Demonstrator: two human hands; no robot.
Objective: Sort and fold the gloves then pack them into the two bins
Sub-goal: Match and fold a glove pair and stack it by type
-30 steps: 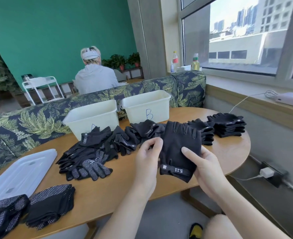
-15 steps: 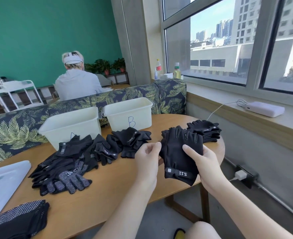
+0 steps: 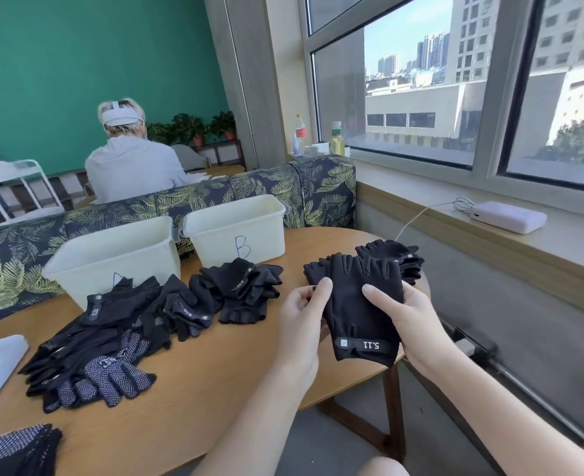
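At lower centre, the black fingerless fabric glove (image 3: 361, 309) is still grasped by left hand (image 3: 302, 316) and right hand (image 3: 409, 324), now carried nearer the folded stack (image 3: 395, 259), suggesting stacking.

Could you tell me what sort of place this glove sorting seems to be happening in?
Probably a café-style lounge or break area high in a city building: a leaf-print booth sofa behind the round wooden table, another person seated at the next table, and tall buildings outside the window.
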